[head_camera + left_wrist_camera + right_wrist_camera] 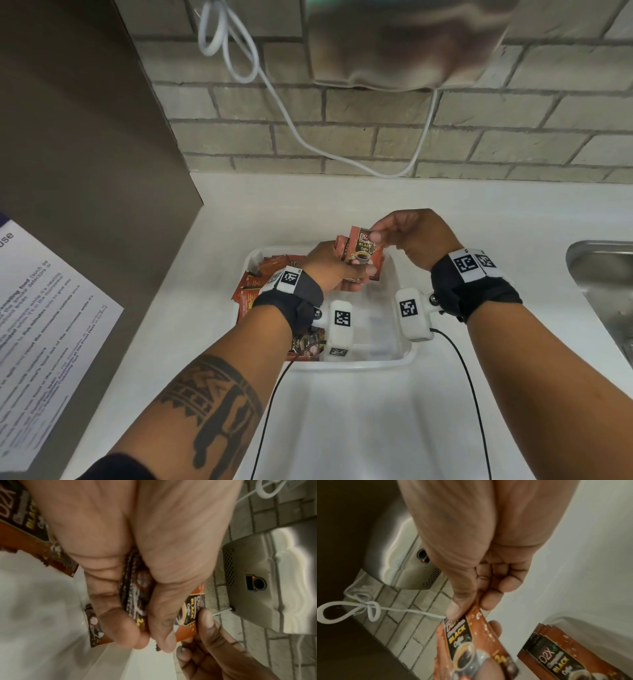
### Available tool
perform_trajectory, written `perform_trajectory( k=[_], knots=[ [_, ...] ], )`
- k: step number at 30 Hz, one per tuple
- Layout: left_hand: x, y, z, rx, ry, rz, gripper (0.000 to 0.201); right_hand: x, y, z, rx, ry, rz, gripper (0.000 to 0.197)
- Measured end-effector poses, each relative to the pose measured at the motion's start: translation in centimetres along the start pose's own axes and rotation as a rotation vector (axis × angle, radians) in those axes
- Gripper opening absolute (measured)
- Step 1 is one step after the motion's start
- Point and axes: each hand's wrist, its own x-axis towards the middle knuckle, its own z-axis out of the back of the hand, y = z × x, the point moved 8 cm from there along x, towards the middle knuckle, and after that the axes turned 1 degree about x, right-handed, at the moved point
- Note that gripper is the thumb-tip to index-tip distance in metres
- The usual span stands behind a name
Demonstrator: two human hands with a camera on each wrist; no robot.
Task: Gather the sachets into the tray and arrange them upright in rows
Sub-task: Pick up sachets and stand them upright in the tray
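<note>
Left hand (334, 269) grips a small stack of sachets (342, 247) above the white tray (406, 356), fingers curled round their lower half. Right hand (416, 238) pinches the top corner of the front sachet (365, 251) between thumb and forefinger, other fingers curled in. More sachets (255, 286) lie loose in the tray's left side, under the left wrist.
</note>
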Motion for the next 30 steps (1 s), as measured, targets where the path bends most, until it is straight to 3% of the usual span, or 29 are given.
perform_trajectory(
  k=[4,7,11,18,30],
  knots=[
    [0.2,1.0,0.2,0.019,-0.047,0.082,0.016,0.1,0.5,0.4,-0.041,-0.074,0.023,0.007],
    [0.0,3.0,0.4,0.163,-0.038,0.274,0.017,-0.1,0.5,1.7,-0.218,-0.167,0.019,0.009],
    [-0.5,5.5,-0.2,0.299,0.028,0.453,0.011,-0.5,-0.4,1.8,-0.385,-0.152,-0.027,0.005],
    [0.2,5.1,-3.1,0.495,0.171,0.415,0.021,-0.4,-2.7,-0.1,-0.495,-0.069,-0.09,0.008],
    [1.7,5.4,-3.7,0.551,0.185,0.452,0.012,0.1,-4.1,-1.2,-0.546,-0.01,-0.153,0.014]
  ],
)
